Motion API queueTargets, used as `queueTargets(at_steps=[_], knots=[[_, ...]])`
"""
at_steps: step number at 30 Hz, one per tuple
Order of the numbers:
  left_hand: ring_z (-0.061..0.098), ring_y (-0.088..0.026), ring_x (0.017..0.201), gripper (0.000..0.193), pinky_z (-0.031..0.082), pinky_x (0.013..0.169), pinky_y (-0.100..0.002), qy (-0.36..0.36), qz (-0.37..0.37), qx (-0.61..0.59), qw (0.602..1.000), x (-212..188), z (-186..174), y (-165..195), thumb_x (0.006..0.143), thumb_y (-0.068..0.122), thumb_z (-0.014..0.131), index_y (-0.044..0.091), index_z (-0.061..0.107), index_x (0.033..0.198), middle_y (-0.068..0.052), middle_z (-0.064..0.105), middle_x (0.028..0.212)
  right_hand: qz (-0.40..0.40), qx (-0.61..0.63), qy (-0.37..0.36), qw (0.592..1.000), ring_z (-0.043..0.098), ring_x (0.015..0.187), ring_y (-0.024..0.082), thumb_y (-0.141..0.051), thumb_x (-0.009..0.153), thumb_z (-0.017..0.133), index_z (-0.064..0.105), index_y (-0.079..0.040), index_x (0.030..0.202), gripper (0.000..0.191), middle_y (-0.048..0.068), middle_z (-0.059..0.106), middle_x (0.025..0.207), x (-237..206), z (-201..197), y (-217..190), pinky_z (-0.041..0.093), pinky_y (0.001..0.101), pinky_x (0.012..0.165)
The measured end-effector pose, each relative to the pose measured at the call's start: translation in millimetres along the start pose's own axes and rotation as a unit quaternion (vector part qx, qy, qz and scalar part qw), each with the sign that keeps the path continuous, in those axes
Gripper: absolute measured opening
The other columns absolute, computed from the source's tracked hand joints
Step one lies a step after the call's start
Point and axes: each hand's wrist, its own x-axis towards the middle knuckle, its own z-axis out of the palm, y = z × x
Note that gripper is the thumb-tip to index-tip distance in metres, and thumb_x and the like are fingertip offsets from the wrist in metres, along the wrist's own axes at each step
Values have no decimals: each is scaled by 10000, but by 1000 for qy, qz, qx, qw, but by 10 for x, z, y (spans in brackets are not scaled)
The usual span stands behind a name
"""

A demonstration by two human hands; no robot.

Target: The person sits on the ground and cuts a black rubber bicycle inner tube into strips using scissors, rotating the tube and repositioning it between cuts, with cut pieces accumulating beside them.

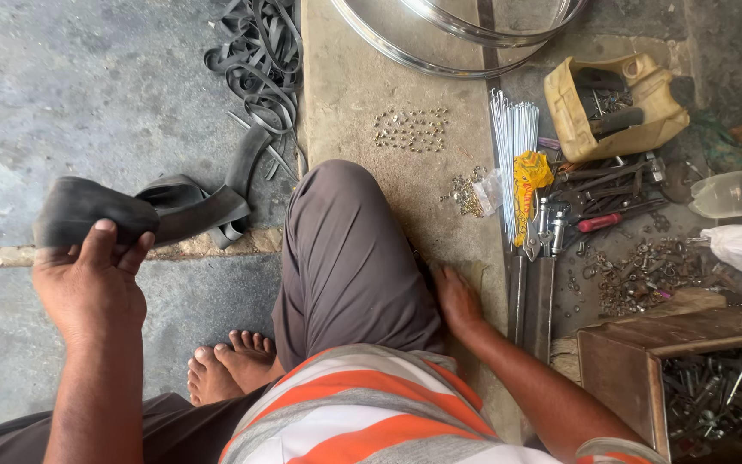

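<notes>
The left hand point(92, 279) is closed around a folded black rubber inner tube point(100, 213), thumb and fingers clamped over the fold, holding it up off the concrete floor point(62, 94); the tube's free end trails away to the right of that hand, onto the stone step. The right hand point(457, 296) lies flat and open on the stone slab beside the bent knee, gripping nothing. Beyond the right hand lie a bundle of steel spokes point(513, 137), a scatter of spoke nipples point(410, 129) and hand tools. To handle the tube well, I judge the grip should stay on the fold, so the limp rubber cannot slip or unroll.
</notes>
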Motion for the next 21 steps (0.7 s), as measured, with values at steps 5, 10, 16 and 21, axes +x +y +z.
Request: queueTargets(at_steps=[5, 10, 16, 21], knots=[[768, -226, 954, 306, 713, 785, -364, 9, -23, 7, 1000, -22, -39, 47, 1000, -63, 569, 35, 600, 1288, -117, 696, 1141, 54, -9, -155, 986, 694, 950, 394, -28, 993, 474, 493, -43, 1450, 458, 237, 687, 1105, 140, -57, 47, 584, 456, 787], [719, -236, 916, 164, 686, 810, -382, -35, -29, 25, 999, -33, -98, 10, 1036, -56, 602, -37, 597, 1199, -144, 678, 1077, 110, 63, -168, 978, 732, 879, 372, -120, 840, 676, 592, -24, 1303, 480, 215, 730, 995, 289, -98, 224, 589, 456, 749], [715, -220, 880, 156, 694, 813, -386, -21, -85, -11, 996, 20, -51, 159, 1009, -32, 635, -46, 611, 1162, -128, 677, 1020, 172, 89, -81, 978, 702, 807, 391, -322, 787, 858, 683, -71, 976, 359, 187, 726, 843, 607, -535, 156, 544, 500, 707], [746, -233, 909, 207, 682, 793, -359, -32, -65, 1, 997, 48, -15, 427, 969, -20, 627, -18, 611, 1175, -107, 705, 1052, 66, 123, 87, 986, 691, 787, 364, -239, 849, 838, 632, -41, 954, 304, 158, 723, 835, 950, -1135, -361, 530, 462, 687]])
